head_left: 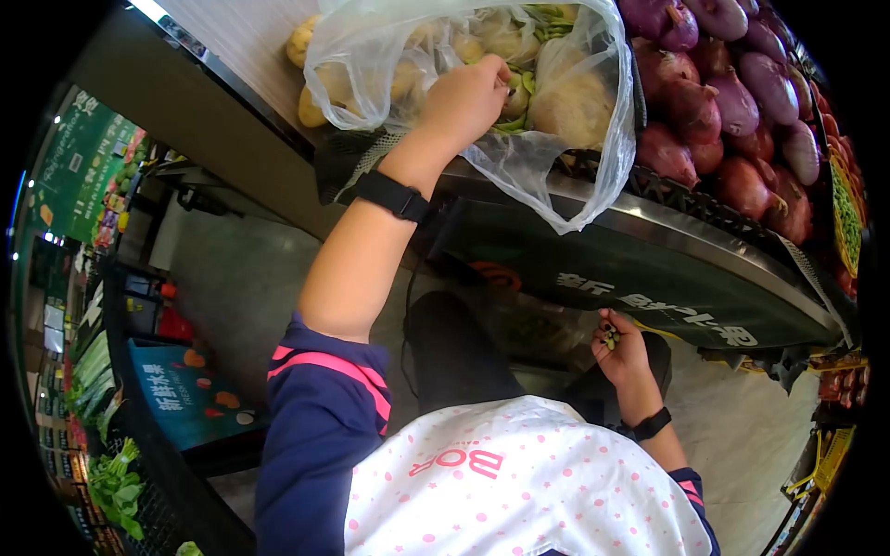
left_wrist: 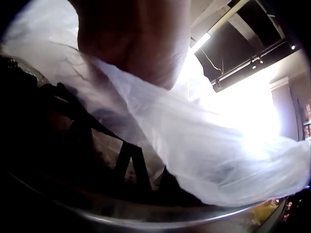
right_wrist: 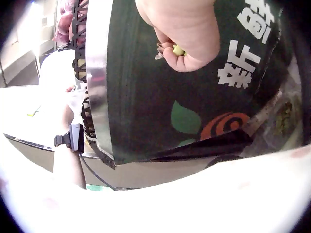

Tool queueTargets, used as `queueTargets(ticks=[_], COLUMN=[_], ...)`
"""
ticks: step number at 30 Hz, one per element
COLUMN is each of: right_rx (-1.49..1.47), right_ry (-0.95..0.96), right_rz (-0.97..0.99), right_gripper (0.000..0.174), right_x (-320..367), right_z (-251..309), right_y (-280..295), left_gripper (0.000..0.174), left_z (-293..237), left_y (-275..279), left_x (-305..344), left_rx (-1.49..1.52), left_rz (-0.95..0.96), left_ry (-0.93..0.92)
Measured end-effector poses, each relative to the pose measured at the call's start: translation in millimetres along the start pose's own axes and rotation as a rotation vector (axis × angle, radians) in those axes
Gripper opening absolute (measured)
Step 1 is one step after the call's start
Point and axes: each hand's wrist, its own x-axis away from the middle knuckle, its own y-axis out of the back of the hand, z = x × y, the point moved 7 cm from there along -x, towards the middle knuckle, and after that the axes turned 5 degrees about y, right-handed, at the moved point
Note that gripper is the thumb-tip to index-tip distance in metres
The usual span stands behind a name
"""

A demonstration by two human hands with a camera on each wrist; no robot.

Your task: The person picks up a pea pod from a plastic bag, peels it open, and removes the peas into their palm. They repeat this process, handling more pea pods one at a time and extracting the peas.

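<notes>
- Head view: stand (head_left: 638, 212), hard and dark-fronted, with a smooth curved metal rim.
- Onions (head_left: 732, 107): rounded, papery purple skins; piled toward its right corner, beside the bag.
- Plastic bag (head_left: 582, 206): open, at the near edge, its front lip hanging over the rim. Thin, clear, crinkled film. Should be limp, slippery, easily torn; best taken by a gathered fold of the mouth.
- Potatoes (head_left: 311, 108): pale, smooth, rounded; some bare by the bag's left side, more seen within or through the film, cannot tell which. Likely firm and the heavy part.
- Left hand (head_left: 464, 102): reaches in over the bag mouth, fingers bent down at the pods. Cannot tell if anything is pinched.
- Right hand (head_left: 624, 360): in front of the stand, below the rim, fingers curled together round small pieces.
- Green pods (head_left: 521, 93): slim, in the bag mouth. Probably light, bendy, bruise-prone; take mid-length.
- Small pieces (head_left: 609, 335): green and dark, partly hidden in the right hand. Look light, easy to drop; cup or light pinch.
</notes>
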Motion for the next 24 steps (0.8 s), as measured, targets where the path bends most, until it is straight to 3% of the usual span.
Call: queueTargets(ticks=[4,5,8,10,12,16,21,24], right_rx=[0.136,0.130,0.424,0.542,0.617,0.653,0.696,0.558], right_ry=[-0.012,-0.018,0.110,0.124,0.153,0.123,0.073,-0.004], right_rz=[0.068,0.052,0.355,0.521,0.650,0.657,0.663,0.690], right_gripper=[0.022,0.022,0.034,0.039,0.036,0.031,0.028,0.030], right_x=[12,16,34,46,55,53,50,49], right_z=[7,8,17,16,12,5,-3,-6], right_y=[-23,-29,-74,-102,-123,-132,-128,-127], left_gripper=[0.008,0.009,0.011,0.013,0.015,0.015,0.013,0.011], left_z=[-37,-55,-97,-96,-96,-84,-82,-84], left_y=[37,39,23,-8,-28,-51,-51,-50], left_x=[30,45,97,128,148,170,176,176], left_rx=[0.409,0.435,0.440,0.610,0.565,0.592,0.841,0.796], left_rz=[-0.048,0.004,0.289,0.521,0.574,0.662,0.864,0.844], left_ry=[-0.060,-0.110,-0.237,-0.093,-0.128,-0.023,0.067,-0.052])
